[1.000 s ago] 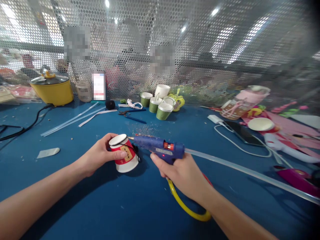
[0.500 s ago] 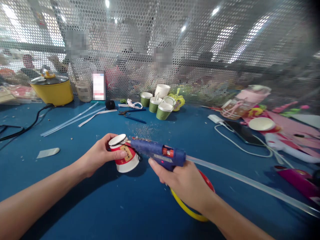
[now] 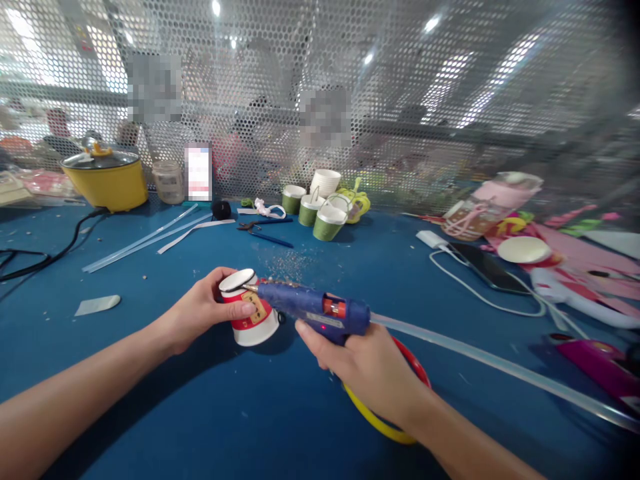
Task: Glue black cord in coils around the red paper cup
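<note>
My left hand (image 3: 203, 310) grips an upside-down paper cup (image 3: 250, 320) with red and white bands and a brown patch, tilted on the blue table (image 3: 150, 400). My right hand (image 3: 365, 367) is wrapped round the handle of a blue hot glue gun (image 3: 313, 307). Its metal nozzle touches the cup's upper side, just below the white base. A long clear glue stick (image 3: 490, 363) trails from the gun's back toward the right. A yellow and red hoop (image 3: 380, 427) lies under my right wrist.
Green paper cups (image 3: 323, 213) stand at the back by a perforated metal screen (image 3: 350, 100). A yellow pot (image 3: 105, 177), a jar, clear glue sticks (image 3: 145, 240), scissors (image 3: 263, 230), a phone with white cable (image 3: 480, 263) and pink craft pieces (image 3: 575, 267) lie around.
The glue gun has moved left, and its nozzle has gone from beside the cup's top rim onto its upper side. My left hand and the cup have barely moved.
</note>
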`<state>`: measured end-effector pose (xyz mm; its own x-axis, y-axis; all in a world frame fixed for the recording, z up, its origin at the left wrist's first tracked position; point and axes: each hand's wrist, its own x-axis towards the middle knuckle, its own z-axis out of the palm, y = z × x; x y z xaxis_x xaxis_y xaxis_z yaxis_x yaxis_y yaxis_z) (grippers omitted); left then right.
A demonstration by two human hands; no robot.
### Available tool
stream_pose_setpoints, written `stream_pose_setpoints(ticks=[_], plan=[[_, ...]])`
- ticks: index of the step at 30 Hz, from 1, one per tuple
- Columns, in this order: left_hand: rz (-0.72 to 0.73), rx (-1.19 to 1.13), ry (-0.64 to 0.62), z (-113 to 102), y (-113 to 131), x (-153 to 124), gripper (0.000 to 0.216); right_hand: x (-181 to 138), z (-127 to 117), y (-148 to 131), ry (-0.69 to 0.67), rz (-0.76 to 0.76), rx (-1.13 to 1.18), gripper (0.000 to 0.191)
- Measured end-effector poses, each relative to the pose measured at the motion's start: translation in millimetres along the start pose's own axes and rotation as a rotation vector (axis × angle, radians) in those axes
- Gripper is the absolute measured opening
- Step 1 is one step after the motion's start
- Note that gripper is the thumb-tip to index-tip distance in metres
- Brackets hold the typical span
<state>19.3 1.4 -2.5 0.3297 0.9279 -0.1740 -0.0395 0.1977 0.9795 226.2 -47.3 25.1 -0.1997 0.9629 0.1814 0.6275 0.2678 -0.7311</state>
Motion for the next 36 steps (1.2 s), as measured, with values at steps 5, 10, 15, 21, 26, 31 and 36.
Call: stream_pose_setpoints(ticks=[5,10,15,21,26,31,36], plan=[[-0.002,0.011,-0.017,-3,0,-1,0.047,4,-2,1,-0.022,0.096,0.08,0.021],[0.0,0.003,-0.031,-2,0,-1,0.047,9,-6,0,-0.058,0.152,0.108,0.028],[-0.008,0.006,-0.032,-2,0,1,0.049,12,-7,2,-0.069,0.196,0.113,0.025],[-0.008,0.009,-0.024,-3,-2,0,0.05,15,-7,3,-0.083,0.212,0.177,0.021],[-0.016,0.034,0.011,0,2,0,0.054,23,-10,15,-0.064,0.243,0.31,0.03],[0.01,0.077,0.048,0,4,0,0.058,41,-18,35,0.117,0.32,0.408,0.026],[0.077,0.108,0.031,-3,2,1,0.057,66,-19,55,0.136,0.363,0.193,0.028]])
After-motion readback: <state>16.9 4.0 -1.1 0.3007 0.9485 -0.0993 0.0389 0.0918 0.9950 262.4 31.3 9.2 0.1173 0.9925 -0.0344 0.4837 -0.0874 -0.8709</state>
